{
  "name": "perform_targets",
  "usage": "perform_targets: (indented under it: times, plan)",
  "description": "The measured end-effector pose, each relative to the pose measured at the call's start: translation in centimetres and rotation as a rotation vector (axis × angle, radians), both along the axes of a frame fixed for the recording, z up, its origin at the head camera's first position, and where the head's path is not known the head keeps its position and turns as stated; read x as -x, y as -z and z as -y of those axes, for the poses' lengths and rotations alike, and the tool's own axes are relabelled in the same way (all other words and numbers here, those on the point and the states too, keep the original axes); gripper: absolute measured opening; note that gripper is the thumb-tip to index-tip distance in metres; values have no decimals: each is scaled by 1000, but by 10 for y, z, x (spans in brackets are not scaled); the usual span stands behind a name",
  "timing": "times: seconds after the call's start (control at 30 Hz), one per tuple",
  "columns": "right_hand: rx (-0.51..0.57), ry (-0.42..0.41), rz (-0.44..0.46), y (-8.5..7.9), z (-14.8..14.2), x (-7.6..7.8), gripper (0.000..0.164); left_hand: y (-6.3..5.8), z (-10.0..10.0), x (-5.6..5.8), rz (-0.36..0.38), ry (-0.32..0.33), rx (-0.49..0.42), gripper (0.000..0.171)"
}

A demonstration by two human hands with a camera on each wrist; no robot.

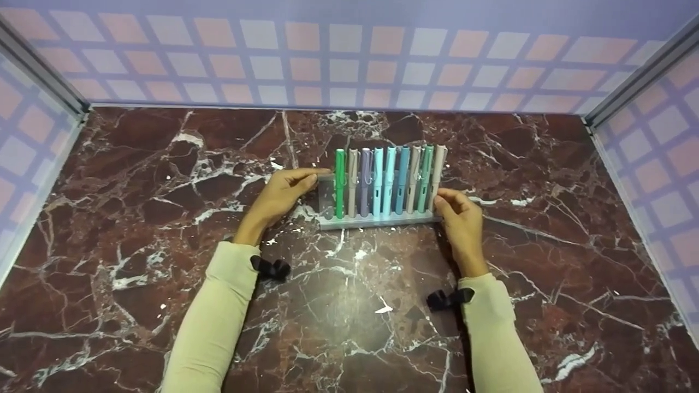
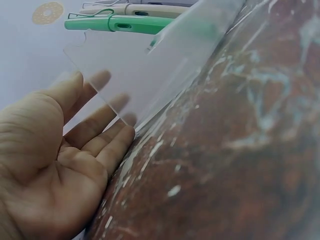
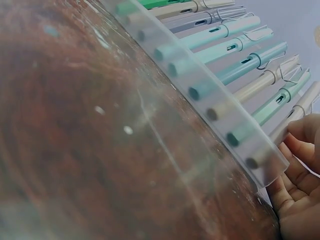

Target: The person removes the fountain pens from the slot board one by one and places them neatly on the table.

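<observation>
A clear acrylic pen stand [image 1: 382, 219] stands on the marble-patterned table, holding a row of several upright capped pens. A bright green pen [image 1: 339, 185] is at its left end, pale blue pens [image 1: 389, 183] are in the middle, and a beige pen [image 1: 438, 172] is at the right end. My left hand [image 1: 284, 194] holds the stand's left edge; through the clear panel [image 2: 150, 75] its fingers show behind. At the other end my right hand [image 1: 461, 218] grips the stand's right edge, thumb beside the beige pen. The right fingertips are partly hidden behind the stand.
Dark red marbled table surface [image 1: 360, 305] surrounds the stand, with glossy reflections in front. A purple wall with pink and white squares [image 1: 344, 71] rises behind, and similar panels border both sides. Black bands [image 1: 271, 268] are on both sleeves.
</observation>
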State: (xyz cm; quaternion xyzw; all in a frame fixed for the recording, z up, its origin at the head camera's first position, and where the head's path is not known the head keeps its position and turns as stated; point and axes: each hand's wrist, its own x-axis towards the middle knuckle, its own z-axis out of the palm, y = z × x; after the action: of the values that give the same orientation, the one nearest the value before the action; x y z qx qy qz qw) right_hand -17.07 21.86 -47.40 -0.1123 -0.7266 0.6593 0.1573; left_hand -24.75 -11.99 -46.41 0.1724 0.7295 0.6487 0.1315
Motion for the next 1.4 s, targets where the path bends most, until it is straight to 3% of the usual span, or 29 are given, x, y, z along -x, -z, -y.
perform_targets:
  times: [0.23,0.37,0.53,0.6,0.9,1.1,1.4]
  plan:
    - [36,-20,-19,-6,10,1,14,-12,10,5,54,5,37,31]
    - [52,-23,-12,-8,12,-1,15,-15,13,7,59,11,-30,33]
    - [65,-5,-28,-7,7,0,12,-14,8,10,35,-63,-120,36]
    - [64,-4,-32,-7,6,0,11,-13,7,11,26,-67,-110,35]
    - [48,-23,-34,-3,5,-1,12,-8,12,5,75,84,-33,42]
    - [46,-24,-31,-2,3,-3,11,-7,9,3,80,117,-35,37]
    - [40,-31,-19,0,0,-3,12,-5,5,1,91,117,-28,37]
